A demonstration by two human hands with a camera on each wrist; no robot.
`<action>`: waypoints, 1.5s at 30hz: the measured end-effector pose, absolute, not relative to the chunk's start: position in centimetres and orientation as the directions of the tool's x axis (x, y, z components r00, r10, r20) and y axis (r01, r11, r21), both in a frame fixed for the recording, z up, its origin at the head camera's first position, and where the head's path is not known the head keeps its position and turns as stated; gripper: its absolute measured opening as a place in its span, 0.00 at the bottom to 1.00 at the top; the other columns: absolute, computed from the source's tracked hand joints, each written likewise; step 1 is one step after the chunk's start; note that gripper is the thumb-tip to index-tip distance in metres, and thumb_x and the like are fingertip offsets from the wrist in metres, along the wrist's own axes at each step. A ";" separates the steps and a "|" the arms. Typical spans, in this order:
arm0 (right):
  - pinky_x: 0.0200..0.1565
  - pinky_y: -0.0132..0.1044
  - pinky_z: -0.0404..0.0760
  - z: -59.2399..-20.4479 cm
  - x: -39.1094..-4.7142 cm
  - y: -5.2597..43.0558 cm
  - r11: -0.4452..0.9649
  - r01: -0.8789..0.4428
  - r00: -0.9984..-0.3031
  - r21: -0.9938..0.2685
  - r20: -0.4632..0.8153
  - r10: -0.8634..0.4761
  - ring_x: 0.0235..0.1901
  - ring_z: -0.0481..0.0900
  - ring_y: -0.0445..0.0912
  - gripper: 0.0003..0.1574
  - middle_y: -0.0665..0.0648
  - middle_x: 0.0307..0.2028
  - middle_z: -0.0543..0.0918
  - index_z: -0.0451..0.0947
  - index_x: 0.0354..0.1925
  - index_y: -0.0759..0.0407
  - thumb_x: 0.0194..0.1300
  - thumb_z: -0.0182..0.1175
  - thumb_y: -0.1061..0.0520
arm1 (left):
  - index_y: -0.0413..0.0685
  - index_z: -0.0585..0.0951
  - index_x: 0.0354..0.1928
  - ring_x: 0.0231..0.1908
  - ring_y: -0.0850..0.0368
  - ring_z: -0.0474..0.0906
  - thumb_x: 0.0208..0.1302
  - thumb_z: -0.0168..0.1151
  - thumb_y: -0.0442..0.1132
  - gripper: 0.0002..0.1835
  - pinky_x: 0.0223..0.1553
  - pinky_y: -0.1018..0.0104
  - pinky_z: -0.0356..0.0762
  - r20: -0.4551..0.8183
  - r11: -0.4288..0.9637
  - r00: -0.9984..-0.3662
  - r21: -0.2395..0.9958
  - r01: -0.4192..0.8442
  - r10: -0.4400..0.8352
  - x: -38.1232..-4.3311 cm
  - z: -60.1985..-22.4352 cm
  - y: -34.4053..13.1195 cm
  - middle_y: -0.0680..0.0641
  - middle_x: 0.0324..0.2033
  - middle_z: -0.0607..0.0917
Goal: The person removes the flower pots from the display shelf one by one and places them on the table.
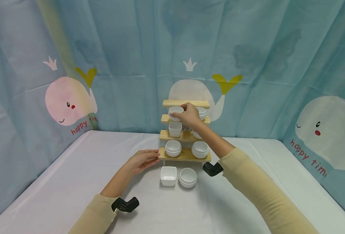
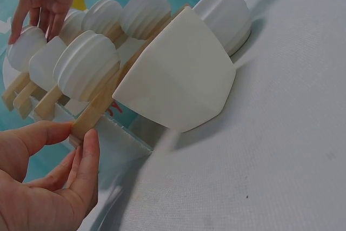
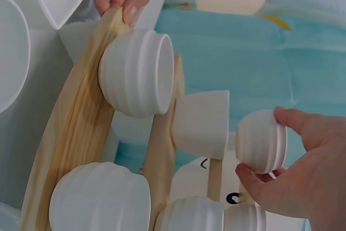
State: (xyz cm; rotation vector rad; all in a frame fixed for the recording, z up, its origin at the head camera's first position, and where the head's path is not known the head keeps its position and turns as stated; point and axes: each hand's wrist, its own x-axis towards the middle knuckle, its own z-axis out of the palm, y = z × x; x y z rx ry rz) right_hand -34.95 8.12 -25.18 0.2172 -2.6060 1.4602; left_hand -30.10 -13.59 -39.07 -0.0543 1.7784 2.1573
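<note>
A stepped stand with wooden shelves stands at the middle of the table. My right hand pinches a round ribbed white pot at the left end of the second shelf from the top; whether the pot's base touches the wood I cannot tell. With thumb and fingers, my left hand holds the left end of the lowest shelf. Round white pots sit at both ends of that shelf. One shelf up is a square white pot on the left, with another pot partly hidden behind my right arm.
A square white pot and a round white pot stand on the white-covered table before the stand. Another round pot is right of my right hand. A blue whale-print curtain hangs behind.
</note>
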 end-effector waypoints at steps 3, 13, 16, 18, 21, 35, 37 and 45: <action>0.60 0.50 0.81 -25.1 -34.8 8.2 0.526 -0.196 -0.979 -0.828 0.196 -0.055 0.57 0.72 0.54 0.41 0.66 0.62 0.76 0.71 0.68 0.68 0.67 0.74 0.48 | 0.19 0.64 0.73 0.39 0.61 0.84 0.77 0.55 0.24 0.27 0.48 0.72 0.90 -0.245 -0.154 -0.940 0.946 -0.286 0.237 -30.1 -39.1 -13.6 0.42 0.44 0.83; 0.64 0.51 0.81 -25.1 -34.2 8.7 0.506 -0.204 -0.978 -0.838 0.197 -0.069 0.61 0.74 0.57 0.43 0.66 0.64 0.76 0.70 0.69 0.68 0.67 0.74 0.49 | 0.20 0.64 0.73 0.40 0.60 0.84 0.76 0.56 0.24 0.27 0.49 0.71 0.90 -0.243 -0.160 -0.941 0.945 -0.284 0.235 -30.1 -39.3 -13.6 0.41 0.46 0.82; 0.64 0.50 0.82 -25.0 -34.2 8.9 0.476 -0.202 -0.979 -0.856 0.193 -0.068 0.60 0.74 0.56 0.43 0.66 0.65 0.76 0.70 0.70 0.68 0.67 0.74 0.50 | 0.19 0.64 0.73 0.40 0.60 0.84 0.76 0.56 0.24 0.27 0.50 0.71 0.90 -0.236 -0.159 -0.941 0.947 -0.279 0.242 -30.2 -39.3 -13.6 0.41 0.46 0.82; 0.64 0.50 0.82 -24.9 -34.2 9.0 0.458 -0.201 -0.979 -0.866 0.192 -0.068 0.59 0.74 0.56 0.42 0.66 0.65 0.76 0.70 0.70 0.69 0.67 0.74 0.51 | 0.19 0.65 0.73 0.40 0.60 0.84 0.76 0.56 0.24 0.27 0.50 0.71 0.90 -0.234 -0.159 -0.942 0.948 -0.277 0.242 -30.1 -39.3 -13.6 0.41 0.46 0.82; 0.64 0.50 0.81 -24.9 -34.0 9.1 0.452 -0.199 -0.980 -0.870 0.186 -0.072 0.61 0.73 0.56 0.42 0.66 0.66 0.75 0.69 0.70 0.68 0.67 0.74 0.51 | 0.19 0.64 0.73 0.41 0.60 0.85 0.76 0.56 0.24 0.27 0.50 0.71 0.90 -0.232 -0.159 -0.942 0.948 -0.274 0.243 -30.1 -39.2 -13.7 0.41 0.46 0.82; 0.57 0.46 0.85 -25.3 -33.1 10.1 0.459 -0.223 -0.975 -0.860 0.187 -0.123 0.61 0.76 0.56 0.43 0.65 0.68 0.73 0.67 0.72 0.66 0.69 0.72 0.50 | 0.19 0.65 0.73 0.40 0.60 0.85 0.76 0.57 0.24 0.27 0.50 0.71 0.90 -0.229 -0.155 -0.942 0.950 -0.271 0.244 -30.0 -39.3 -13.6 0.40 0.47 0.83; 0.55 0.44 0.85 -25.3 -33.0 10.1 0.458 -0.222 -0.975 -0.861 0.184 -0.126 0.59 0.77 0.56 0.43 0.65 0.67 0.74 0.67 0.72 0.66 0.69 0.72 0.50 | 0.19 0.65 0.73 0.40 0.60 0.85 0.76 0.57 0.24 0.27 0.50 0.71 0.90 -0.228 -0.154 -0.943 0.951 -0.270 0.244 -30.0 -39.3 -13.6 0.40 0.46 0.83; 0.51 0.42 0.86 -25.4 -32.4 10.2 0.432 -0.239 -0.970 -0.870 0.192 -0.151 0.58 0.78 0.56 0.41 0.65 0.64 0.75 0.68 0.70 0.67 0.69 0.73 0.52 | 0.19 0.64 0.72 0.40 0.61 0.84 0.76 0.56 0.24 0.27 0.49 0.72 0.90 -0.221 -0.161 -0.945 0.951 -0.264 0.242 -30.1 -39.4 -13.7 0.41 0.45 0.83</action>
